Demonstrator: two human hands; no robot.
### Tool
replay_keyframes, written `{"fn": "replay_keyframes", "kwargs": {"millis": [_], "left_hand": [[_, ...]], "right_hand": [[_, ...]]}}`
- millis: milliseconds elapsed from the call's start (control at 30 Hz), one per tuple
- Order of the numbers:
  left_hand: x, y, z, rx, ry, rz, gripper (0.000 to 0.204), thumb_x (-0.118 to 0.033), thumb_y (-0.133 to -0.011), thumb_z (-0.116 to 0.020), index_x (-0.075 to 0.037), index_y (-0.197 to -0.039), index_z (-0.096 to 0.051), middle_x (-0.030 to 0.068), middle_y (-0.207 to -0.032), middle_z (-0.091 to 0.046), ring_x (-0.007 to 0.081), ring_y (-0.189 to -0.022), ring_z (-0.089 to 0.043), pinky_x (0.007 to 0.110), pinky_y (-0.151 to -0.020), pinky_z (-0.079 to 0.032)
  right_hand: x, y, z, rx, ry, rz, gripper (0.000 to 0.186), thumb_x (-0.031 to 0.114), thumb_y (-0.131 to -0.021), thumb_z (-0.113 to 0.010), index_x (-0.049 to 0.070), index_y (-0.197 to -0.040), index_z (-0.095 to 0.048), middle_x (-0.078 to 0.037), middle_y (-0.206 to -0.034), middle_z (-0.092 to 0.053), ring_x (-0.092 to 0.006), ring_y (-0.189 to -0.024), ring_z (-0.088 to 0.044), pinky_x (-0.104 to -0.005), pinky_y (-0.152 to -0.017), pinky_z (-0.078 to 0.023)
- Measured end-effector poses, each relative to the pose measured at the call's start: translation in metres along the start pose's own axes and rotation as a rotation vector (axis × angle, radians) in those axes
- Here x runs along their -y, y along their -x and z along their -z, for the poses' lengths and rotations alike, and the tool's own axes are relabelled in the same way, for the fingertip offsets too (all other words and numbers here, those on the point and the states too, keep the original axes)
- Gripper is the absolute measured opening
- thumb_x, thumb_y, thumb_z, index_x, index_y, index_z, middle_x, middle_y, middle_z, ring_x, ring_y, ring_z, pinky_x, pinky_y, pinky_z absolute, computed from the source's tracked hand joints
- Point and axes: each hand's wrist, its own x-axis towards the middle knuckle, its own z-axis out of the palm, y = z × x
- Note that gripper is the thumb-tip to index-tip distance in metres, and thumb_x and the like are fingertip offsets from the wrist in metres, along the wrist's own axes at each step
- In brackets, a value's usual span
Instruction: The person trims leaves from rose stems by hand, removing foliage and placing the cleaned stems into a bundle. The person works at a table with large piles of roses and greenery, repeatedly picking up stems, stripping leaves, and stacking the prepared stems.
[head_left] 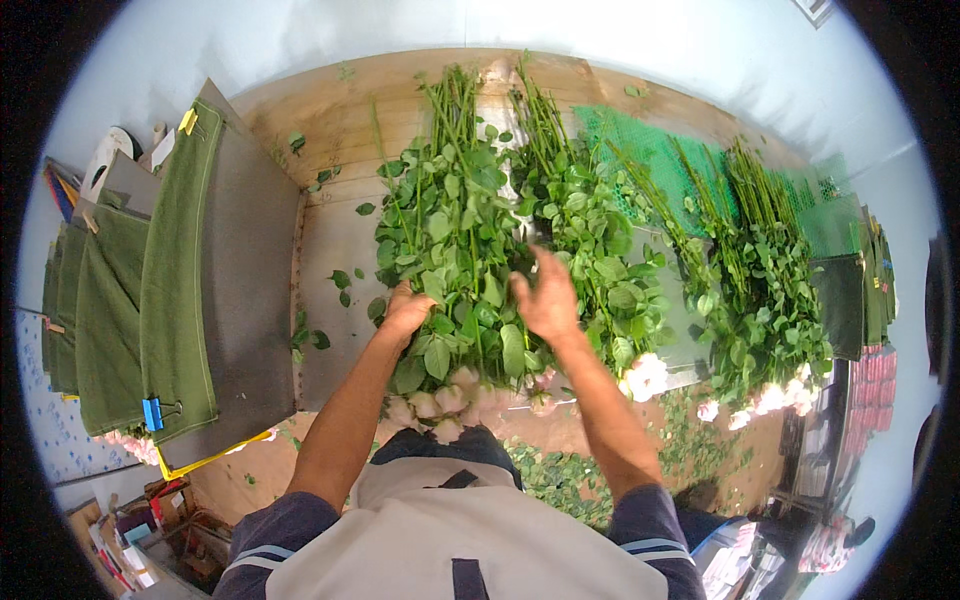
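A leafy bunch of pale pink roses [455,210] lies in front of me, stems pointing away and blooms at the near edge of the metal worktop [335,375]. My left hand [407,310] touches its left side, thumb stretched over the leaves and apart from the index finger; foliage hides the other fingers. Above the gap between this bunch and a second rose bunch [590,215], my right hand [547,297] is open, fingers spread and slightly blurred. I see nothing held in it.
Another rose bunch [765,230] lies at the right beside green netting [610,135]. On the left stands an upright metal panel [250,250] with green cloths [180,270] clipped on. Fallen leaves [570,480] cover the floor below. Wrapped pink bundles [872,400] are stacked at far right.
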Motion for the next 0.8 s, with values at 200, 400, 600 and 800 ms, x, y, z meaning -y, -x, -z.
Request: {"fn": "replay_keyframes", "kwargs": {"millis": [200,400,600,800], "left_hand": [[-0.053,0.035,-0.009,0.257,0.082,-0.463,0.024,-0.005,-0.075,-0.068,-0.003,-0.099,-0.060,0.0025,-0.086,-0.063,0.0131,-0.077,-0.057,0.031,-0.072,-0.047],[-0.045,0.041,0.003,0.109,-0.049,-0.140,0.043,-0.024,-0.085,-0.066,-0.003,-0.120,-0.054,0.0071,-0.112,-0.059,0.0185,-0.097,-0.056,0.036,-0.083,-0.046],[-0.030,0.039,0.005,-0.046,-0.236,0.002,0.046,-0.023,-0.084,-0.066,-0.002,-0.123,-0.053,0.0097,-0.109,-0.062,0.0209,-0.094,-0.058,0.036,-0.083,-0.045],[-0.031,0.035,0.034,0.123,-0.015,-0.175,0.022,-0.011,-0.085,-0.057,-0.002,-0.105,-0.061,0.0040,-0.094,-0.064,0.0152,-0.083,-0.057,0.033,-0.073,-0.046]], "right_hand": [[-0.016,-0.010,-0.071,0.142,-0.600,-0.604,0.058,0.031,-0.083,-0.065,-0.008,-0.124,-0.049,-0.028,-0.115,-0.058,-0.0354,-0.108,-0.056,-0.0369,-0.097,-0.040],[-0.057,0.003,-0.064,-0.026,-0.916,-0.815,0.044,0.031,-0.085,-0.065,-0.008,-0.104,-0.058,-0.010,-0.078,-0.059,-0.0195,-0.068,-0.049,-0.0371,-0.067,-0.041],[-0.027,0.014,-0.021,0.001,-0.176,-0.618,0.052,0.032,-0.087,-0.061,-0.010,-0.116,-0.051,-0.029,-0.106,-0.059,-0.0432,-0.096,-0.057,-0.0465,-0.087,-0.043],[0.065,0.018,-0.029,-0.071,0.044,0.063,0.049,0.022,-0.082,-0.064,0.002,-0.125,-0.051,-0.020,-0.126,-0.050,-0.0383,-0.124,-0.042,-0.0466,-0.105,-0.033]]}}
